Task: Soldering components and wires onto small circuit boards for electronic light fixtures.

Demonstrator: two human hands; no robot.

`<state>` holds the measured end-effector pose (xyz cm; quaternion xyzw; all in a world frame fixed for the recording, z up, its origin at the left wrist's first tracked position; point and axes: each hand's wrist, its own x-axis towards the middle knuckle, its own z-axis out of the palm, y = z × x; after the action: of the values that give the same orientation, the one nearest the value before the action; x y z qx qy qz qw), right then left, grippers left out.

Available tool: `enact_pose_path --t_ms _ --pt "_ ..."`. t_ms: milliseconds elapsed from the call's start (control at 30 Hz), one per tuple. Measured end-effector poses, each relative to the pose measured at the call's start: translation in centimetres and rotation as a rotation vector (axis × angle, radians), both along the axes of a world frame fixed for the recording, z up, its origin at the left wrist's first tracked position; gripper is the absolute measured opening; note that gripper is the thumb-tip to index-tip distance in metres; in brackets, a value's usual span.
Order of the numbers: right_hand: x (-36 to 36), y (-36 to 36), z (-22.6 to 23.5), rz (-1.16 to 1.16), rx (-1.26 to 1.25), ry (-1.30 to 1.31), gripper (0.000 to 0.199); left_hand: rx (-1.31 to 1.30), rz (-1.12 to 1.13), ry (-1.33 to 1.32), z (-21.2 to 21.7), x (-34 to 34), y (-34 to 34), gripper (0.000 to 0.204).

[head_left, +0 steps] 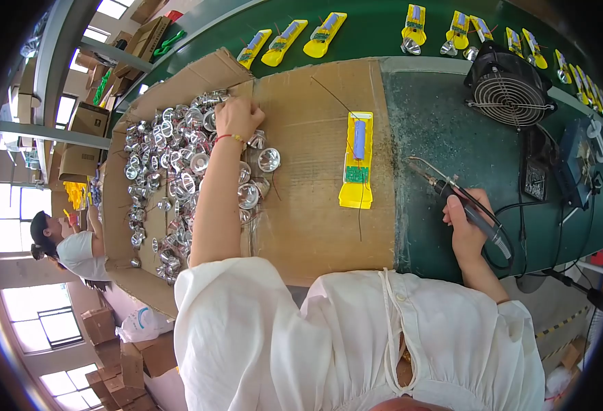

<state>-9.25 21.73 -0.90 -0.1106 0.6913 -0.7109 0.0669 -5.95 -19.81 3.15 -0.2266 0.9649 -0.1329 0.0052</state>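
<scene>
My left hand [238, 118] is at the upper right edge of a cardboard box full of shiny reflector cups [187, 183]. Its fingers are curled closed, and whatever they may hold is hidden. In my right hand [467, 236] is a soldering iron [483, 226], its tip pointing up and left over the green bench. Between the hands, a yellow plastic housing [356, 196] lies on a cardboard sheet [301, 236]. It carries a purple battery cell [359, 140] and a green circuit board [351, 175], with dark wires sticking out at both ends.
A black fan [511, 92] stands at the far right, near a blue boxy unit [575, 164] and cables. Several yellow housings [325, 35] line the green conveyor at the back. At left, another person [79, 246] works beyond the box [161, 291].
</scene>
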Motion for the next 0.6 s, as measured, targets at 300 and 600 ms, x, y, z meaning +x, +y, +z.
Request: enact_pose_path --t_ms 300,600 --pt "1.0 -0.8 1.2 0.161 0.035 0.034 0.017 1.293 0.174 0.837 0.5 5.1 15.4 0.011" --pt "1.8 -2.5 1.6 0.275 0.092 0.098 0.017 1.205 0.239 0.711 -3.4 7.0 18.7 0.014"
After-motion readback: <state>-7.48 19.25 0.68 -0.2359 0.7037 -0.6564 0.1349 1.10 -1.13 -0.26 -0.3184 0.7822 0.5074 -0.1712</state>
